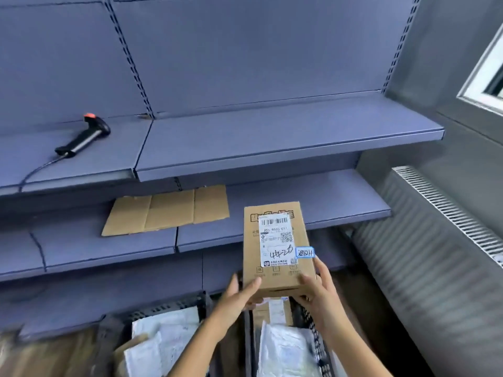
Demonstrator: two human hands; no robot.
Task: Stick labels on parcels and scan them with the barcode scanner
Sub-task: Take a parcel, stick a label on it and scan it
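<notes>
Both hands are clamped on one cardboard parcel [251, 254], held in the air in front of the middle shelf [340, 197]. The left hand [239, 295] and the right hand [317, 291] each grip its near end, thumbs on the top face and fingers curled underneath. The labelling of this box looks done: a white shipping label [276, 242] with barcode and handwriting covers much of the top, and a small blue-edged sticker [305, 252] sits against that label's lower right corner, reaching the box's right edge. Whether the box has been scanned cannot be told. The barcode scanner [83, 137] lies on its side on the upper shelf [272, 131], well to the left, cable trailing off the front, with neither hand near it. A flattened piece of cardboard [167, 210] lies on the middle shelf. Plenty seems left: the dark crates [163, 308] below hold several pale mailer bags [166, 333] (their labels are too blurred to judge).
</notes>
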